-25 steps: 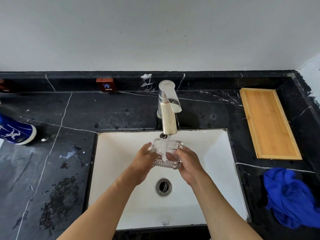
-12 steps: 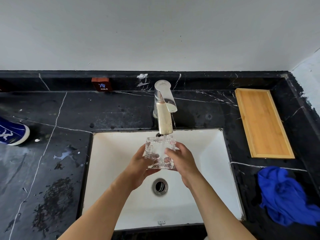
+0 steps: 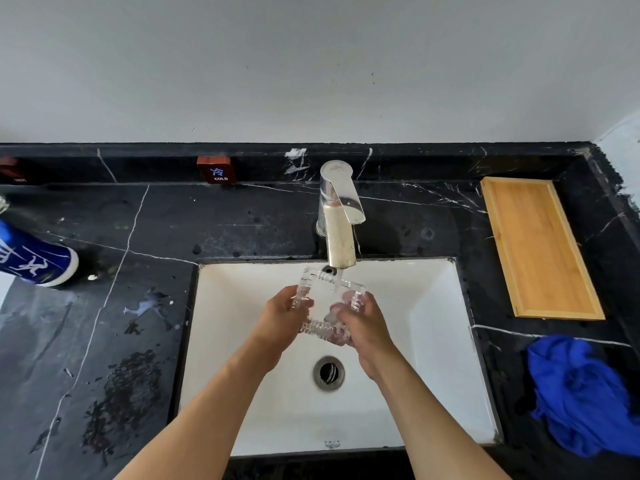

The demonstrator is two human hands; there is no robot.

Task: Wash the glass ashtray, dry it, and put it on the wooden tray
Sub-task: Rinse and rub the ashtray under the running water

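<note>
Head view: your left hand and right hand clasp the glass ashtray by its ribbed sides under the faucet, over the sink. Wet glass likely handles heavy, slippery, breakable. A red tag at the bench's rear edge reads "COLD".

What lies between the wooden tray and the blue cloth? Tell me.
In the head view, only bare black marble countertop, crossed by a white vein, separates the wooden tray from the blue cloth.
</note>
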